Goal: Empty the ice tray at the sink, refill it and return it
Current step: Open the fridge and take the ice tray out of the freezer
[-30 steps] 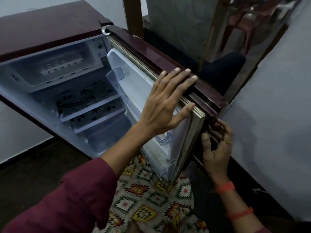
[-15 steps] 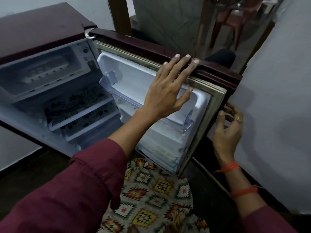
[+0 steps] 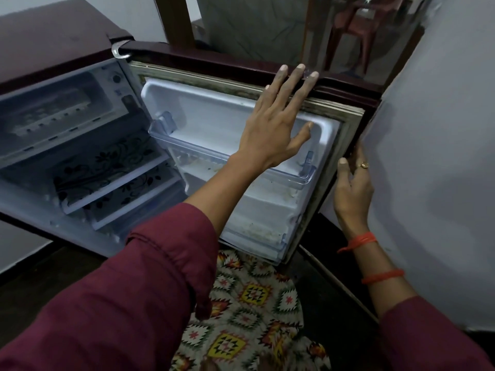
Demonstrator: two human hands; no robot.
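Observation:
The small maroon fridge (image 3: 53,49) stands open, its door (image 3: 214,111) swung far out to the right. My left hand (image 3: 273,129) lies flat on the door's white inner liner, fingers spread, fingertips over the top edge. My right hand (image 3: 351,194) grips the door's outer side edge, its fingers behind the edge in the gap by the wall. At the upper left is the freezer compartment (image 3: 88,84), with a pale slotted shape (image 3: 51,113) inside. I cannot tell whether that shape is the ice tray.
Two flower-patterned shelves (image 3: 107,167) sit below the freezer compartment. A clear bin (image 3: 233,159) hangs on the door. A white wall (image 3: 442,156) stands right next to the door's edge. Behind the fridge are a wooden post (image 3: 174,20) and a red plastic chair (image 3: 353,25). The floor is dark.
The door has swung further open to the right, toward the wall. Both hands travelled with it, the left flat on the liner and the right on the outer edge.

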